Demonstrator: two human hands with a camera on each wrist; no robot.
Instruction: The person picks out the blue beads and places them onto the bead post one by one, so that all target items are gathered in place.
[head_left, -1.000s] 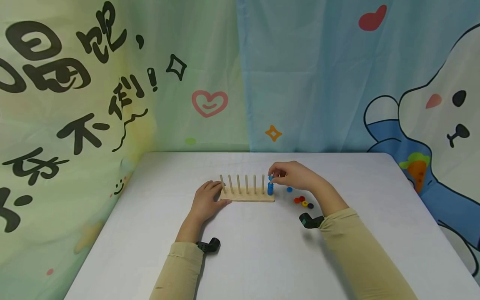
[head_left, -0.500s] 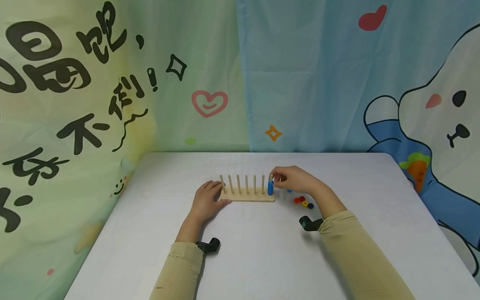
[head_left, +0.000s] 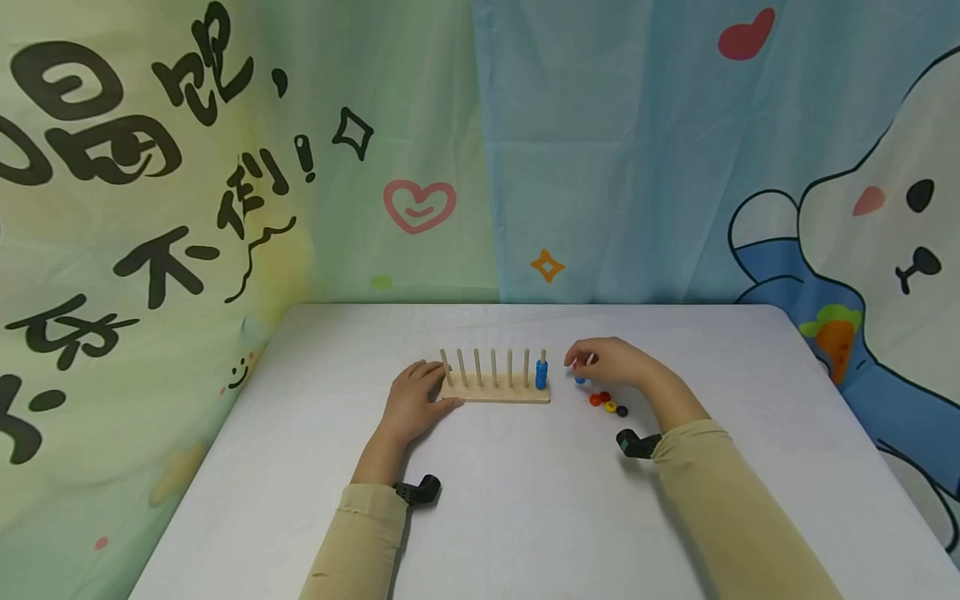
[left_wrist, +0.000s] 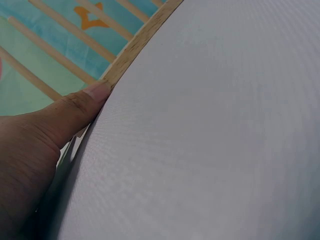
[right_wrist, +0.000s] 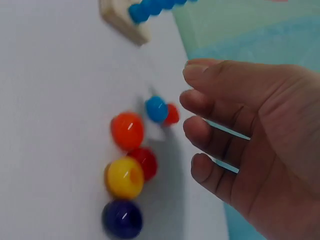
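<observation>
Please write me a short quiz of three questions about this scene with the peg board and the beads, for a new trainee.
1. True or false: the right hand is holding a bead.
2. Which peg of the wooden peg board carries the stacked blue beads? A) the leftmost B) a middle one C) the rightmost
3. What does the left hand touch?

Key
1. False. In the right wrist view its fingers are loosely spread and empty, above the loose blue bead.
2. C, the rightmost peg.
3. The left end of the peg board; in the left wrist view the thumb rests against its edge.
</observation>
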